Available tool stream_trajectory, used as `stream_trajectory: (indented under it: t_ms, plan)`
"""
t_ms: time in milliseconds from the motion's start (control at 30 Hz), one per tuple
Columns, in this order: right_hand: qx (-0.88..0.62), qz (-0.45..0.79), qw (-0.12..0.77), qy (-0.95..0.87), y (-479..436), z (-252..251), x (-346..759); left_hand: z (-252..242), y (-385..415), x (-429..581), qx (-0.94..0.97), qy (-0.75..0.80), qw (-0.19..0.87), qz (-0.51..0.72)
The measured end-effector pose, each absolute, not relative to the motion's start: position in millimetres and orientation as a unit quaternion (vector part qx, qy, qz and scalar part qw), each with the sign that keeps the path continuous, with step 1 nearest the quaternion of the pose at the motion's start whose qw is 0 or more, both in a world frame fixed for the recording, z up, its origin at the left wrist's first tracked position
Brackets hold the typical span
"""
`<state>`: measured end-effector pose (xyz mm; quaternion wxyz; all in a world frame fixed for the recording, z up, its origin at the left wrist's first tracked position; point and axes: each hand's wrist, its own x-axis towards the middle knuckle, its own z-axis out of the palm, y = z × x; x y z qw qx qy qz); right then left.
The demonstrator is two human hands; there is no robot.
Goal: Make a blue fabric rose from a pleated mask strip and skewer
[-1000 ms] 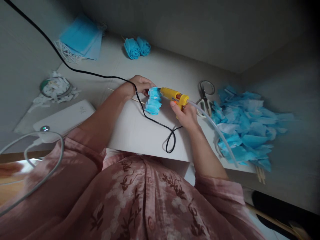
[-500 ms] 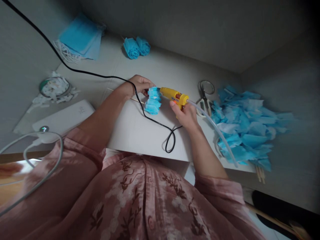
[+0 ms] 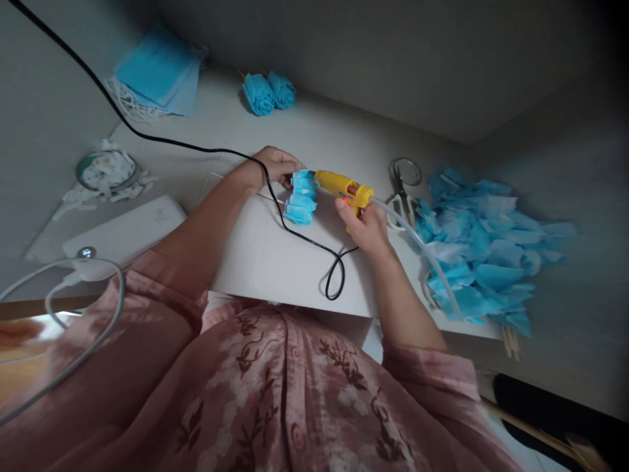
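My right hand point(image 3: 366, 226) is wrapped round the grip of a yellow glue gun point(image 3: 343, 188), whose nozzle points left at a stack of folded blue fabric pieces point(image 3: 301, 198). A clear glue stick point(image 3: 417, 246) sticks out of the gun's back toward me. My left hand point(image 3: 276, 165) is closed on the top of the blue stack, which sits on a thin wooden stick point(image 3: 268, 196). The gun's black cord point(image 3: 314, 244) loops over the white table point(image 3: 265, 255) and runs up to the far left.
Scissors point(image 3: 403, 190) lie right of the gun, beside a big heap of cut blue pieces point(image 3: 484, 242). Two blue rolls point(image 3: 269, 93) and stacked face masks point(image 3: 160, 75) sit at the back. A bowl of white scraps point(image 3: 105, 172) and a white box point(image 3: 130, 229) are at left.
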<state>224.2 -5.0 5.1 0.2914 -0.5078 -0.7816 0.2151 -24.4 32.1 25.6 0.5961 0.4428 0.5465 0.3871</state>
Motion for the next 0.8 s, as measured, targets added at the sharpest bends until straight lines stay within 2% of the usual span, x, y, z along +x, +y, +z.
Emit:
stream_trajectory:
  t_ms: [800]
  plan:
    - [-0.525,0.188,0.25,-0.792,-6.6,6.6,220.9,24.6,32.7,-22.4,0.444,0.552,0.582,0.4]
